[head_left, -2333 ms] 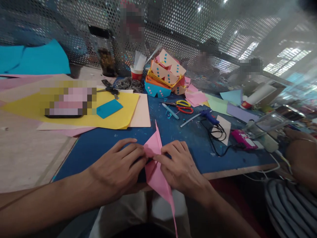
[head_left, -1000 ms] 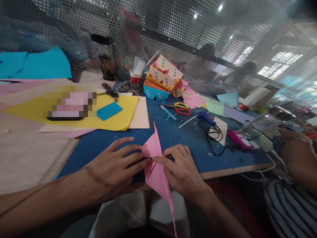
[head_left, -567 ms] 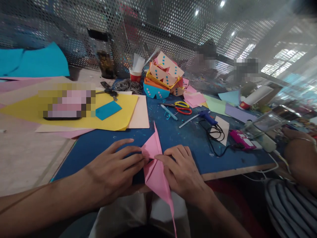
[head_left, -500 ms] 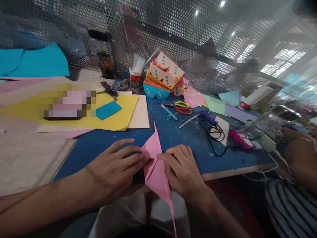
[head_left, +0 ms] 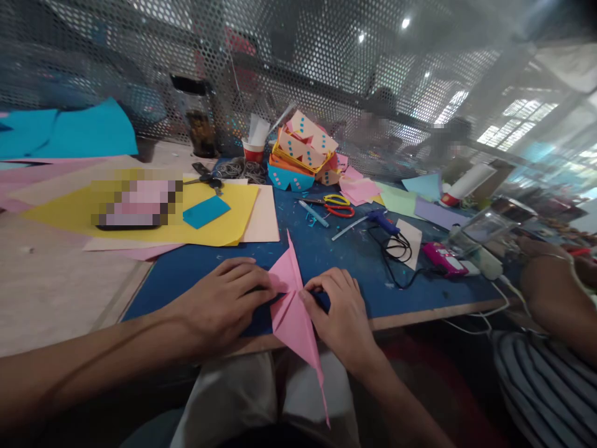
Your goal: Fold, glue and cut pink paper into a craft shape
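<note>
A folded pink paper [head_left: 298, 326] with a long thin strip along its right side lies over the front edge of the blue board, its lower tip hanging above the lap. My left hand [head_left: 233, 295] grips its left edge, fingers curled and pressed together. On the other side, my right hand [head_left: 338, 308] pinches the strip near the middle between thumb and forefinger. Creases run from the pinched middle across the paper. Scissors [head_left: 342, 205] with yellow and red handles lie beyond the hands, beside a light blue pen [head_left: 314, 214].
A blue glue gun [head_left: 385, 222] with a black cord lies right of the scissors, near a magenta box [head_left: 445, 260]. Decorated paper bands [head_left: 303, 152] are stacked at the back. Yellow sheets [head_left: 224, 233] and a phone [head_left: 140, 204] lie left. Another person's arm [head_left: 548, 280] rests at the right.
The view has shifted slightly. My right thumb and forefinger have moved toward the strip's right edge, with a wider gap between them. My left fingers have drawn closer together on the paper.
</note>
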A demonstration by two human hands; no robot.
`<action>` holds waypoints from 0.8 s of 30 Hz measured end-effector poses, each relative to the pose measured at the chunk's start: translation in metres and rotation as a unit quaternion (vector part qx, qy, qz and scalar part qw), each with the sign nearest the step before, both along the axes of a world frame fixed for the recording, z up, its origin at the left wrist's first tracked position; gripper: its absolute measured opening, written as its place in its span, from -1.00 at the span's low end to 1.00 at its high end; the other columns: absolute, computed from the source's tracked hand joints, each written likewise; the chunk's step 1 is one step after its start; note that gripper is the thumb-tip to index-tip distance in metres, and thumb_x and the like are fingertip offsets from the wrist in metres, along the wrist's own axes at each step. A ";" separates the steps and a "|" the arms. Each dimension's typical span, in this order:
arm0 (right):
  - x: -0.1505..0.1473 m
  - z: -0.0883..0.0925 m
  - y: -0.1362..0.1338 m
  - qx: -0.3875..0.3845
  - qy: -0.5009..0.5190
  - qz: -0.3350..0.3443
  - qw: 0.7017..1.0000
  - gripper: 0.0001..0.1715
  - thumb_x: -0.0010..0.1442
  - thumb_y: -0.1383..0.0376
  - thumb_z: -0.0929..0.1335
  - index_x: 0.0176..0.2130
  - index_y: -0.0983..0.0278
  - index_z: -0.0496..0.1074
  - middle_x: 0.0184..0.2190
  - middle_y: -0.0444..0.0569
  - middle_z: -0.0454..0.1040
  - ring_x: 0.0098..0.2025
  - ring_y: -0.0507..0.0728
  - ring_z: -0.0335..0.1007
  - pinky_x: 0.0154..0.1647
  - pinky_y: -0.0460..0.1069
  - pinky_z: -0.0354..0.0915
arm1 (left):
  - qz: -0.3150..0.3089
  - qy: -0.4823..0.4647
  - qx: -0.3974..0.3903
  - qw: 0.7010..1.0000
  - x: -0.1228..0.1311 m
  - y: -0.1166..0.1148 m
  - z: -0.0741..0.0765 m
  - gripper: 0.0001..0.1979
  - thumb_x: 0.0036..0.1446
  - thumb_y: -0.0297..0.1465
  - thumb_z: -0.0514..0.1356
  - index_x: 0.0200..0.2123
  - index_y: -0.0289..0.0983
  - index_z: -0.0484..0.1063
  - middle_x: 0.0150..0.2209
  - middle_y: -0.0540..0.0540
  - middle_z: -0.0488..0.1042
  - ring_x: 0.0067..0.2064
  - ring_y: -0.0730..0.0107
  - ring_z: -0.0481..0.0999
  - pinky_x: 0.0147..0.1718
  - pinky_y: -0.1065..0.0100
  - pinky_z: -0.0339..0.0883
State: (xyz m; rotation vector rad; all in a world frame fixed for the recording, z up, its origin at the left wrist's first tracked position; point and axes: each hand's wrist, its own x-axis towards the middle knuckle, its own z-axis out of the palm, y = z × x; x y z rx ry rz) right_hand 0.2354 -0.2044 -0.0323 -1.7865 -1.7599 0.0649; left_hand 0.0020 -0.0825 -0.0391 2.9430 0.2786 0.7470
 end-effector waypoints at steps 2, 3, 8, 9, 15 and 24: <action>-0.001 0.000 0.002 -0.007 0.014 -0.012 1.000 -0.92 0.36 0.26 0.47 -0.22 0.18 0.51 -0.18 -0.08 0.54 -0.07 0.22 0.40 -0.01 0.14 0.20 | -0.007 -0.008 -0.009 1.000 0.001 0.001 0.005 -0.56 0.24 -0.62 0.08 0.09 -0.16 0.51 0.07 -0.07 0.64 0.09 0.22 0.57 0.25 0.10 0.23; -0.001 -0.001 0.003 -0.009 0.025 -0.018 0.999 -0.91 0.34 0.27 0.49 -0.24 0.18 0.52 -0.19 -0.09 0.54 -0.08 0.21 0.41 -0.02 0.14 0.20 | -0.012 -0.016 -0.018 1.000 0.001 0.002 0.008 -0.57 0.26 -0.62 0.08 0.09 -0.16 0.51 0.06 -0.06 0.65 0.08 0.24 0.57 0.22 0.13 0.27; -0.008 0.002 0.005 -0.024 0.081 -0.041 0.996 -0.88 0.25 0.32 0.52 -0.31 0.18 0.53 -0.28 -0.11 0.55 -0.16 0.19 0.43 -0.06 0.11 0.22 | -0.018 -0.070 -0.074 0.995 0.000 0.005 0.015 -0.62 0.35 -0.58 0.09 0.09 -0.13 0.52 -0.01 -0.06 0.67 0.07 0.28 0.59 0.11 0.23 0.38; -0.010 0.003 0.004 -0.026 0.091 -0.043 0.995 -0.89 0.24 0.33 0.51 -0.32 0.19 0.53 -0.29 -0.11 0.56 -0.18 0.18 0.43 -0.07 0.10 0.23 | -0.011 -0.079 -0.087 0.993 0.000 0.005 0.016 -0.65 0.35 -0.56 0.09 0.06 -0.14 0.53 -0.03 -0.06 0.67 0.06 0.28 0.60 0.09 0.24 0.40; -0.007 0.008 0.002 -0.062 0.190 -0.064 0.978 -0.94 0.21 0.27 0.45 -0.33 0.20 0.55 -0.39 -0.12 0.57 -0.32 0.14 0.42 -0.20 0.05 0.27 | 0.093 -0.107 -0.240 0.960 0.002 0.002 0.023 -0.87 0.33 -0.38 0.17 -0.11 -0.20 0.50 -0.09 -0.09 0.60 -0.02 0.22 0.59 -0.01 0.23 0.43; 0.015 0.037 0.019 -0.056 0.311 0.025 0.949 -0.81 0.19 0.17 0.45 -0.32 0.25 0.55 -0.41 -0.12 0.57 -0.36 0.07 0.43 -0.30 -0.05 0.30 | 0.075 -0.122 -0.576 0.805 0.012 0.010 0.031 -0.58 0.24 -0.14 0.32 0.05 -0.24 0.40 -0.24 -0.08 0.66 -0.18 0.19 0.66 -0.09 0.16 0.46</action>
